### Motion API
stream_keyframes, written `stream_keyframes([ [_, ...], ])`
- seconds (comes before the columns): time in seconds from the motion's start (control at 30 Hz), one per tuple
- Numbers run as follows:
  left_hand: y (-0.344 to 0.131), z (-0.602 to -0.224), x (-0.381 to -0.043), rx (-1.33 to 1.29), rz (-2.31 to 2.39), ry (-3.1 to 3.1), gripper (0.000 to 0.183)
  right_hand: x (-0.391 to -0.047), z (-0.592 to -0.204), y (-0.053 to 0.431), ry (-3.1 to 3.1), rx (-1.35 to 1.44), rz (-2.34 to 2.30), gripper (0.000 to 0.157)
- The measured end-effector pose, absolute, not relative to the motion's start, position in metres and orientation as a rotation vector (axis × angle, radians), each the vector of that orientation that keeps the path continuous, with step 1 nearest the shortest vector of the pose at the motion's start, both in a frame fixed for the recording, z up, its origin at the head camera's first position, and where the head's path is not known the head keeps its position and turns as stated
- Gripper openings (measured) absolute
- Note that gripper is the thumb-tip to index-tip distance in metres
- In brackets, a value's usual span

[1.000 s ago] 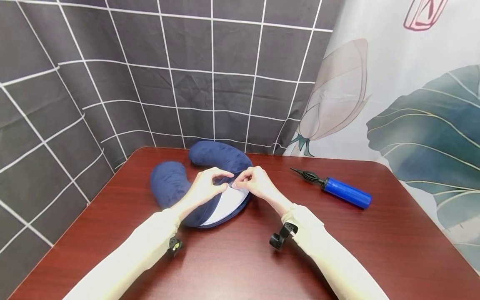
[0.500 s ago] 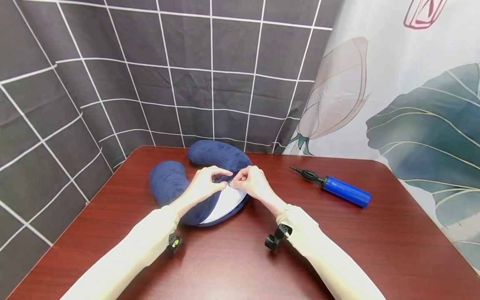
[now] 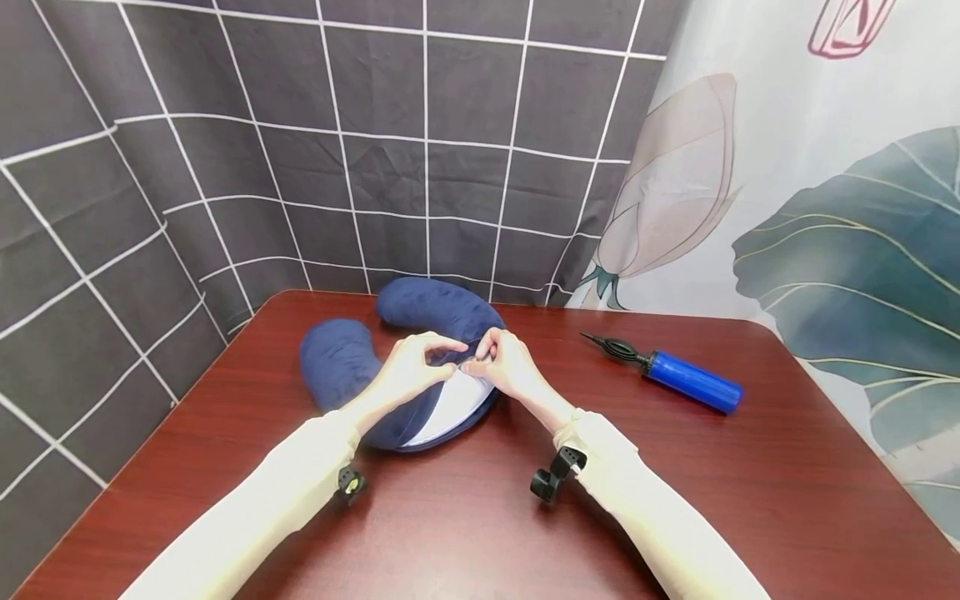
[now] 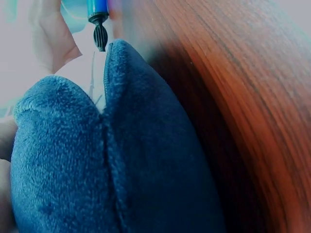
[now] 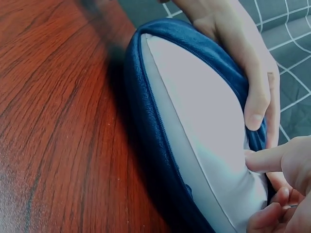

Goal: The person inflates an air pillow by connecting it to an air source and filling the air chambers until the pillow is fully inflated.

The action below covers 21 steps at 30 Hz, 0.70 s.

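Observation:
A dark blue plush neck pillow (image 3: 337,367) lies on the table, its zipped cover parted over a white inner bladder (image 3: 456,410). My left hand (image 3: 408,367) grips the cover's far edge, thumb bent toward the opening; in the right wrist view that thumb (image 5: 256,109) lies on the blue edge by the zip. The right hand (image 3: 513,367) faces it, its thumb and bent fingers pinching at the bladder's upper part. Its thumb tip (image 5: 252,160) dents the white surface. What small part sits between those fingertips is mostly hidden. The zipper pull (image 5: 188,191) hangs along the near edge.
A blue hand pump (image 3: 692,382) with a black nozzle (image 3: 621,352) lies to the right of the pillow on the reddish wooden table (image 3: 480,525). A dark grid-patterned curtain (image 3: 375,183) hangs behind the table, and a floral one (image 3: 750,250) hangs at the right.
The right hand shifts slightly left, and its index finger lifts a little off the thumb. A small clear part seen between the hands a second ago is now covered. The left hand stays nearly still.

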<state>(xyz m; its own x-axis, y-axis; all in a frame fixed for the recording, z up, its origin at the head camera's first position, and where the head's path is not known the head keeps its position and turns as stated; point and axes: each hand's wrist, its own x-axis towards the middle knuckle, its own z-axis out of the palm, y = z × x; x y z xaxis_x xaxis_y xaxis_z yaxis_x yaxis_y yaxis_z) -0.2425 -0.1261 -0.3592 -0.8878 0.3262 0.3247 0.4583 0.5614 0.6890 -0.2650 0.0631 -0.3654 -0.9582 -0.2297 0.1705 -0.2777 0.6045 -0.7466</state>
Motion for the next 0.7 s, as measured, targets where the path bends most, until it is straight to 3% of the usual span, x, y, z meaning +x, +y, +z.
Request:
stream_keyframes([
  [0.37, -0.126, -0.36, -0.239, -0.69, -1.261, -2.574, 0.032, -0.26, -0.361, 0.074, -2.626, 0.536, 1.577, 0.02],
  [0.7, -0.128, -0.363, -0.239, -0.72, -1.313, -2.563, 0.034, -0.268, -0.364, 0.086, -2.566, 0.677, 1.178, 0.009],
])
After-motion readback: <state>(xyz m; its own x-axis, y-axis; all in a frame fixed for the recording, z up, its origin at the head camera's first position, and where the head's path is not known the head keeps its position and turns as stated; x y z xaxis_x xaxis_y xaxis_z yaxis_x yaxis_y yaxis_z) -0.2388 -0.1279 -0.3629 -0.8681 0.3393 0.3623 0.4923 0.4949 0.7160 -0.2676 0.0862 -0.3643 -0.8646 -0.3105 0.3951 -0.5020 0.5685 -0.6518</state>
